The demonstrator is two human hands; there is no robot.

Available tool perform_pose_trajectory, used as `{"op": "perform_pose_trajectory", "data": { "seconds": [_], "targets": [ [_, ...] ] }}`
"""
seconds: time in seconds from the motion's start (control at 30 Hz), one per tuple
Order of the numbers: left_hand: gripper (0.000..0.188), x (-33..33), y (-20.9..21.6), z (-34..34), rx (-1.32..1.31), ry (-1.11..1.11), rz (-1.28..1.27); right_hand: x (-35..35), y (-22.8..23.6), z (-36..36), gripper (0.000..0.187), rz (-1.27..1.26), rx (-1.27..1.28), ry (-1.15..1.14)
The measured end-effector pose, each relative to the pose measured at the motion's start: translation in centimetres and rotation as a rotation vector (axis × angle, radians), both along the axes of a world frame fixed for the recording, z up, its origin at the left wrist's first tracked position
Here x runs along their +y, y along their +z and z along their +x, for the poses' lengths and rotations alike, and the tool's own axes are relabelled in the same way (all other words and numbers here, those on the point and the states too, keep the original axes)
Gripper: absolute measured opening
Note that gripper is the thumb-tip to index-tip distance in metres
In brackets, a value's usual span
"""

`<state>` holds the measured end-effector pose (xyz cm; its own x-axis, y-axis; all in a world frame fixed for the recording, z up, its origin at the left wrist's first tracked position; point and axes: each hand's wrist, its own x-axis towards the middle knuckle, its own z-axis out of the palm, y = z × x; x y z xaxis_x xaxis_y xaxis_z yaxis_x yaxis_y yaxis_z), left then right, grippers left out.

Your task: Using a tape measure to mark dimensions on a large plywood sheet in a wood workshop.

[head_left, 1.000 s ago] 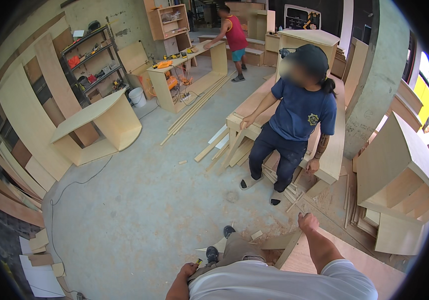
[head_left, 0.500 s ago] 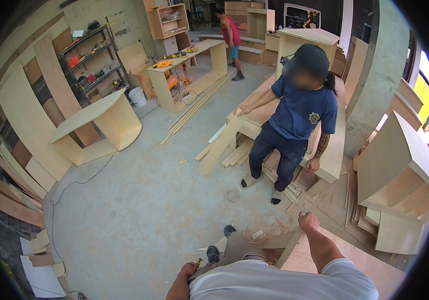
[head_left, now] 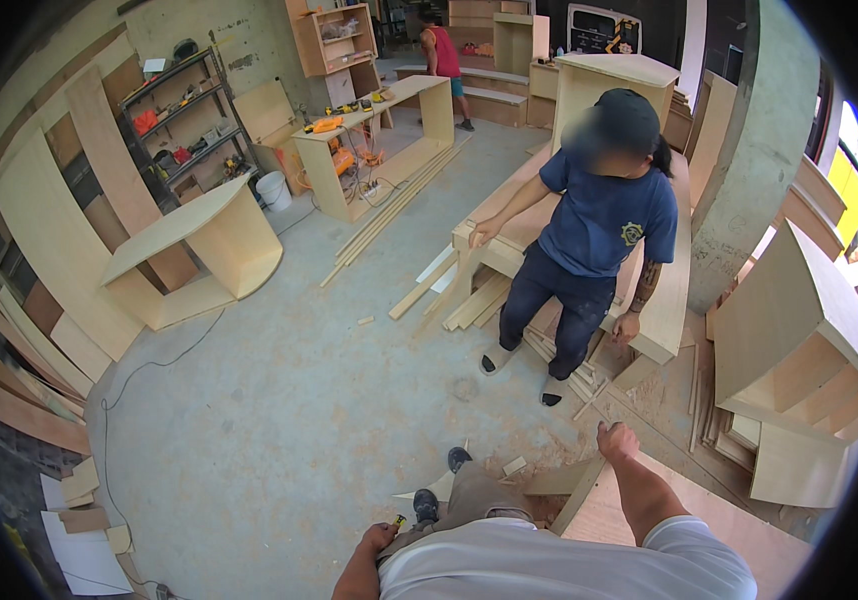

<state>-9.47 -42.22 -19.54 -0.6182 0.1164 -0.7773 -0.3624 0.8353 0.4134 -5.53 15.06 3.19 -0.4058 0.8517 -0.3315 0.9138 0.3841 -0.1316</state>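
Note:
At the lower middle, my left hand (head_left: 381, 537) hangs beside my leg, its fingers closed round a small yellow-and-black tool (head_left: 400, 522) that is mostly hidden. My right hand (head_left: 617, 442) is a loose fist at the far corner of a plywood box (head_left: 684, 515). Whether anything is inside those curled fingers is hidden. In front of me a co-worker (head_left: 604, 225) in a dark cap and blue shirt sits on a long plywood unit (head_left: 671, 300). The co-worker's hand (head_left: 486, 232) is at a thin, blurred board (head_left: 462, 275) by the unit's end.
Wood strips (head_left: 477, 303) and offcuts lie round the co-worker's feet. A curved plywood cabinet (head_left: 194, 245) stands at left, and a bench (head_left: 374, 125) carries power tools. A cable (head_left: 139, 372) crosses the floor. Shelved plywood units (head_left: 789, 330) stand at right. Another person (head_left: 441, 60) is far back.
The co-worker's thin board has turned from broad side to nearly edge-on and swung toward the unit. The far person has stepped left and bent over. My hands have stayed in place.

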Motion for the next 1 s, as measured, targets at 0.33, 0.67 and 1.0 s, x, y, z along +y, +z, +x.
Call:
{"op": "perform_pose_trajectory", "data": {
  "seconds": [0.33, 0.67, 1.0],
  "targets": [
    [0.054, -0.5, -1.4, 0.0, -0.029, 0.006, -0.002, 0.0, -0.1, -0.1, 0.052, 0.005, -0.011, -0.001],
    [0.054, -0.5, -1.2, 0.1, -0.041, 0.043, 0.017, 0.2, -0.4, 0.0, 0.052, 0.011, -0.006, 0.011],
    [0.055, -0.5, -1.0, 0.0, -0.026, 0.010, 0.003, 0.4, -0.7, 0.0, 0.052, 0.023, -0.002, 0.011]
  ]
}}
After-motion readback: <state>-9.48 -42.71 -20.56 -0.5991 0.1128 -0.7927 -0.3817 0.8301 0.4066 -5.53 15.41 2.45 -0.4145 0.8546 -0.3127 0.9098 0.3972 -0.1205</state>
